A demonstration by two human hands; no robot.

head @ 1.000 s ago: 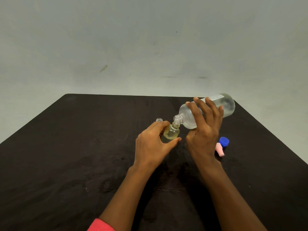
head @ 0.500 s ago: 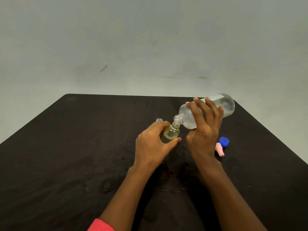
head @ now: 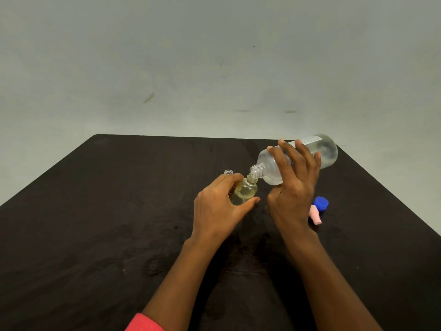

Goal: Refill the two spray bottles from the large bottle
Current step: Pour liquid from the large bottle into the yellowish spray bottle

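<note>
Nothing has visibly moved for you: your right hand (head: 292,189), left hand (head: 218,207), large bottle (head: 328,152) and small spray bottle (head: 245,191) all look the same as before.

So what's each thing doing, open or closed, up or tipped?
Large bottle: uncapped, tipped, mouth at small one's neck, gripped by right hand.
Small spray bottle: open, partly full of yellowish liquid, held by left hand.
Second small bottle: open neck shows behind left hand.
Blue cap: off, on table.
Pink spray top: off, lying down.
</note>
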